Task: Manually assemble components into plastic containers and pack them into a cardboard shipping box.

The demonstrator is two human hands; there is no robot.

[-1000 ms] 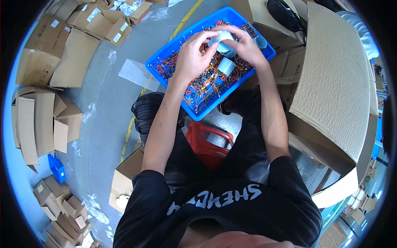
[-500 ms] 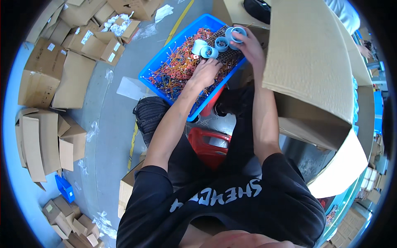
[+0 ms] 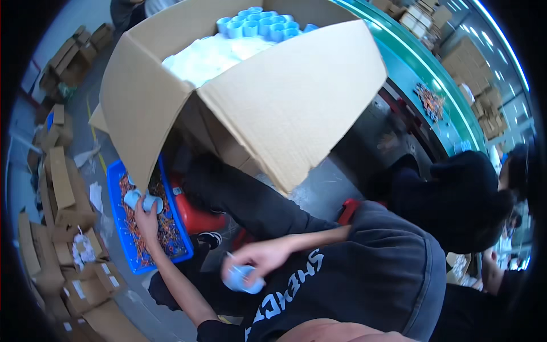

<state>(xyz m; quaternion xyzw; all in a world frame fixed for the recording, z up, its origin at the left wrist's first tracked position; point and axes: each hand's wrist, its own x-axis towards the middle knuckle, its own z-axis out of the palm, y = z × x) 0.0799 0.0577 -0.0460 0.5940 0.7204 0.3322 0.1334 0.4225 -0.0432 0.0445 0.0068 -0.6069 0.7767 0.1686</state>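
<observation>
My right hand (image 3: 263,259) is in front of my shirt, its fingers closed round a light blue plastic cup (image 3: 244,279) that is smeared by motion. Over the blue tray (image 3: 118,225) at the left, my left hand (image 3: 147,223) grips a light blue cup (image 3: 151,203) lying on its side. A second cup (image 3: 132,198) touches or nearly touches that one, and another shows partly behind the box flap. Thin orange, red and dark wires with small white ends (image 3: 168,231) fill the tray.
A large open cardboard box (image 3: 296,85) stands ahead, with white sheeting (image 3: 208,57) and several upright light blue cups (image 3: 265,25) inside. A red stool (image 3: 191,214) is beside the tray. A green conveyor (image 3: 450,111) carries a wire pile at right. Another person (image 3: 461,194) sits nearby.
My view has swung to the right, bringing the big box and conveyor in. The right hand has left the tray and come close to my body with a cup. My left hand now grips a cup.
</observation>
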